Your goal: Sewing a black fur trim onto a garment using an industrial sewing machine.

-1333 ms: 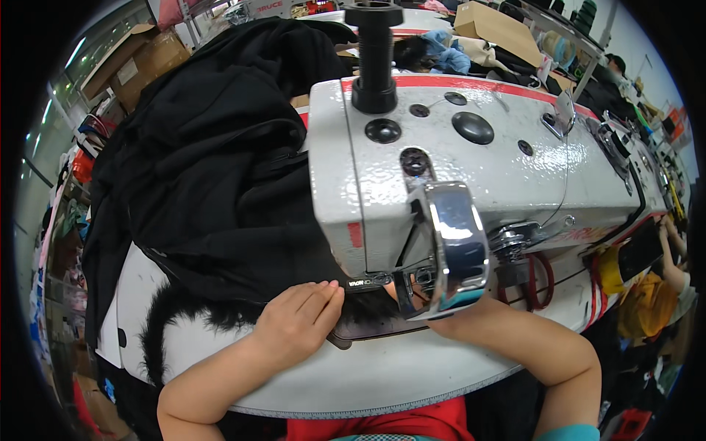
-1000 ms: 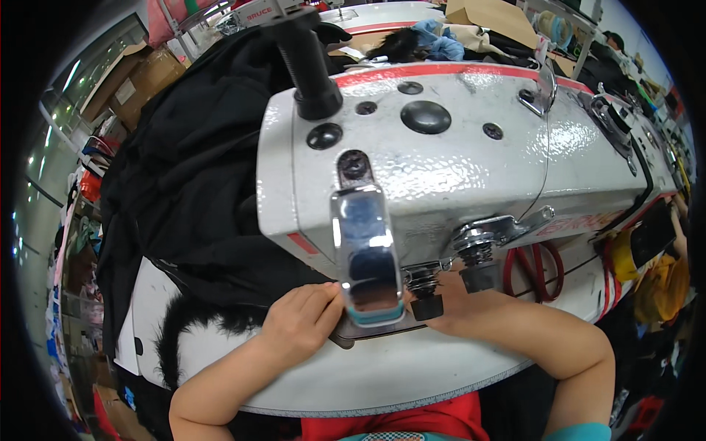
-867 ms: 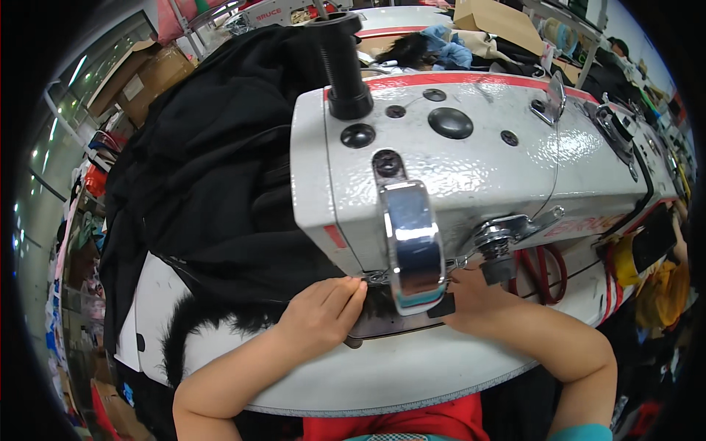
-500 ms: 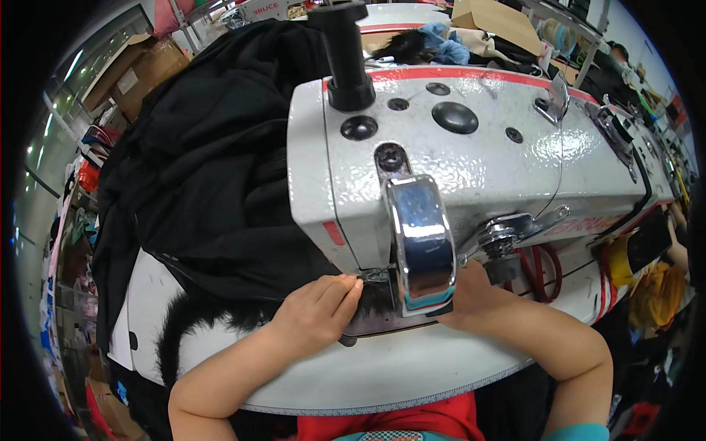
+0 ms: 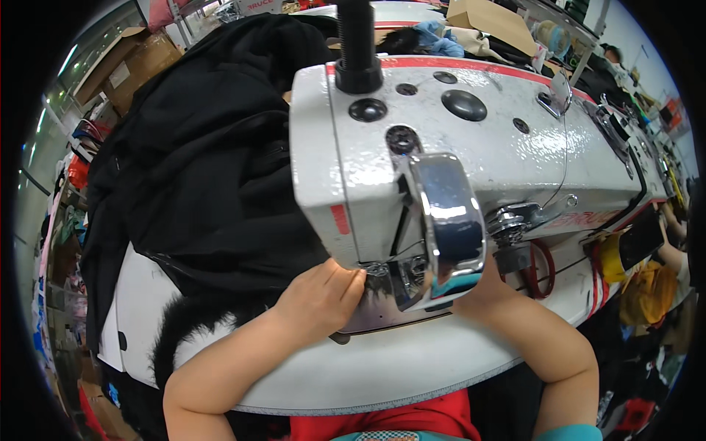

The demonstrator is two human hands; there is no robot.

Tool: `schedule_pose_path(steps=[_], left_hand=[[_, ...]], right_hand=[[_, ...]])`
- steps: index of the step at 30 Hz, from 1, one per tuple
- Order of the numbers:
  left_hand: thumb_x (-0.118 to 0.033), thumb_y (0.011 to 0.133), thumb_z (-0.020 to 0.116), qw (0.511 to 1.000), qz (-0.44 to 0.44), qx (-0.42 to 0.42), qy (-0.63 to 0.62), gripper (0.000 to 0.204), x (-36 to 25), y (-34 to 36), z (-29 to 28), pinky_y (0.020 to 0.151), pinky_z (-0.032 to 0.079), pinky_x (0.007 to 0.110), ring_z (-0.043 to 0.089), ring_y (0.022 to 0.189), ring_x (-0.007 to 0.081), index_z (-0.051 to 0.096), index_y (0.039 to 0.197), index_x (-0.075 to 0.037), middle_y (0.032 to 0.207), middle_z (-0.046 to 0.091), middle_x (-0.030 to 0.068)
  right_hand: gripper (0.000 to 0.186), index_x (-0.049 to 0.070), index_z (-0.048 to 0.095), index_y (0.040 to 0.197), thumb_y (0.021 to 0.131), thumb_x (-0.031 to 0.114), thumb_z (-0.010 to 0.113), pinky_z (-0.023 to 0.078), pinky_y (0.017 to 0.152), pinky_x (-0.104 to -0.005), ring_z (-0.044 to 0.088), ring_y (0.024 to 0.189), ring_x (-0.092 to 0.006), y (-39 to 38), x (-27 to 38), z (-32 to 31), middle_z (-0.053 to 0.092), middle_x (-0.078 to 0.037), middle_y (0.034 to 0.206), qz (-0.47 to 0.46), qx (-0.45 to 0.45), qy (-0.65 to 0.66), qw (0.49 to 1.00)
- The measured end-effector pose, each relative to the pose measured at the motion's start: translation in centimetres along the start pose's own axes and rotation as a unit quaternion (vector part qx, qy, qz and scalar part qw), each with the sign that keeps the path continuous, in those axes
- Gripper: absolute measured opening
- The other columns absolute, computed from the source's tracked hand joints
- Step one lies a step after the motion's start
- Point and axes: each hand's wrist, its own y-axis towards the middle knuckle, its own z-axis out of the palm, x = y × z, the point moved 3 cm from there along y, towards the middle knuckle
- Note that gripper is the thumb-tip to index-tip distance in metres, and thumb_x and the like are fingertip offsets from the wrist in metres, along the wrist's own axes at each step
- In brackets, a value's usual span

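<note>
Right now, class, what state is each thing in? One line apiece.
Left hand: fingers together beside the black garment, grip unclear.
Right hand: partly hidden behind the chrome guard, grip unclear.
Black garment: heaped, creased on the white table.
Black fur: fluffy, lying in a curve.
Sewing machine: upright; running or not, unclear.
Cardboard box at left: flap raised.

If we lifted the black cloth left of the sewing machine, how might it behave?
The black cloth would probably flop, judging by its loose folds. Its large heap suggests noticeable weight. It seems unlikely to roll, slumped across the white table.
</note>
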Motion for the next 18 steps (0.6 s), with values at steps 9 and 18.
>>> schedule_pose_path(steps=[9,18], left_hand=[[-0.007,0.062,0.059,0.999,-0.013,0.009,0.032,0.027,0.3,-0.1,0.4,0.058,0.044,0.027,0.048,0.067,0.0176,0.058,0.088,0.0,0.074,0.048,0.0034],[-0.007,0.063,0.059,0.999,-0.032,0.007,0.027,0.018,0.7,-0.2,0.6,0.055,0.043,0.028,0.048,0.064,0.0179,0.056,0.08,-0.003,0.069,0.046,0.003]], right_hand=[[0.011,0.009,0.06,0.072,0.062,0.014,0.06,0.043,0.062,-0.0312,0.055,0.079,-0.0159,0.6,0.0,0.3,0.054,-0.003,0.085,0.016,-0.012,-0.052,0.998],[0.012,0.006,0.059,0.069,0.058,0.011,0.06,0.044,0.06,-0.0337,0.053,0.077,-0.0212,0.2,-0.5,1.7,0.052,-0.005,0.079,0.004,0.008,-0.051,0.999]])
